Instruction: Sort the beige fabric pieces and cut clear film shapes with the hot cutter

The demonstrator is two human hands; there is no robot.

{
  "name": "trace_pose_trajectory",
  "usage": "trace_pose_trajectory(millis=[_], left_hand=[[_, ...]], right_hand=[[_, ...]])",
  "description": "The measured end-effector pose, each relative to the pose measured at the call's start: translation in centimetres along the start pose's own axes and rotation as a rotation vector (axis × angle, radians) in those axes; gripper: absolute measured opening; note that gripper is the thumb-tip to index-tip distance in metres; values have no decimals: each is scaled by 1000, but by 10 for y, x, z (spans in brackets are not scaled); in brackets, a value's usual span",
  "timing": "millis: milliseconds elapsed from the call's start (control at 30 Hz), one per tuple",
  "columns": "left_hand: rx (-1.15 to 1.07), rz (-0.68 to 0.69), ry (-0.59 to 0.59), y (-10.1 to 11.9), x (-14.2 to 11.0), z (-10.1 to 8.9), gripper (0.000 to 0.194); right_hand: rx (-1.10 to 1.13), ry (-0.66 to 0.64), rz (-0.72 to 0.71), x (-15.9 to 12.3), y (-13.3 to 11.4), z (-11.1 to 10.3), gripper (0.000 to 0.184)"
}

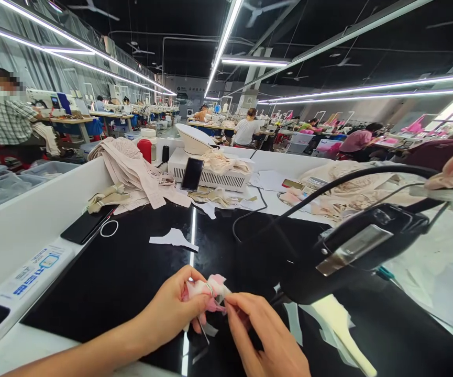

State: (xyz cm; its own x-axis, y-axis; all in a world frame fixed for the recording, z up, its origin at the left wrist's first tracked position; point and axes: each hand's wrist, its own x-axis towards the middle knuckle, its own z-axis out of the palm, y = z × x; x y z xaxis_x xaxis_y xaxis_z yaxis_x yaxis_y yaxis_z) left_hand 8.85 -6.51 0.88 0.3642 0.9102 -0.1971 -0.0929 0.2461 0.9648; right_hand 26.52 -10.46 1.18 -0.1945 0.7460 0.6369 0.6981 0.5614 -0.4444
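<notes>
My left hand [177,309] and my right hand [263,335] meet low over a black work surface [124,272]. Both pinch a small bunched pink and white fabric piece [210,290] between their fingertips. The left hand grips it from the left, the right from below right. A thin strip of the fabric hangs down under the hands. A black lamp head [357,246] on a flexible arm hangs just right of my hands.
Fabric scraps [173,239] lie on the black surface, with a phone [86,225] and a white ring [109,228] at left. Beige fabric piles [132,167], a white machine box [210,175] and a second phone [192,174] stand behind. Other people sit at distant sewing tables.
</notes>
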Motion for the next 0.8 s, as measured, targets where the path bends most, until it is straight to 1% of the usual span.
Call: trace_pose_trajectory(millis=[100, 167, 267, 333, 433, 500, 600, 733, 800], left_hand=[[50, 47, 31, -1, -2, 2, 20], [98, 80, 53, -1, -5, 3, 16], [189, 127, 78, -2, -8, 3, 10], [254, 144, 87, -4, -9, 2, 7], [346, 153, 96, -6, -10, 0, 7], [402, 182, 87, -6, -12, -1, 6], [523, 292, 41, -4, -15, -2, 5], [766, 465, -2, -3, -16, -2, 15], [844, 536, -21, -2, -16, -1, 18]], right_hand=[[18, -37, -65, 2, -6, 4, 14], [1, -49, -58, 4, -6, 9, 15], [-49, 3, -35, 7, -5, 13, 18], [-72, 30, -50, 8, -4, 14, 20], [-105, 25, -78, 9, -4, 14, 22], [-142, 11, -99, 8, -5, 13, 24], [-224, -1, -139, 8, -6, 14, 28], [-313, -7, -150, 9, -4, 16, 35], [-336, -11, -152, 9, -3, 16, 39]])
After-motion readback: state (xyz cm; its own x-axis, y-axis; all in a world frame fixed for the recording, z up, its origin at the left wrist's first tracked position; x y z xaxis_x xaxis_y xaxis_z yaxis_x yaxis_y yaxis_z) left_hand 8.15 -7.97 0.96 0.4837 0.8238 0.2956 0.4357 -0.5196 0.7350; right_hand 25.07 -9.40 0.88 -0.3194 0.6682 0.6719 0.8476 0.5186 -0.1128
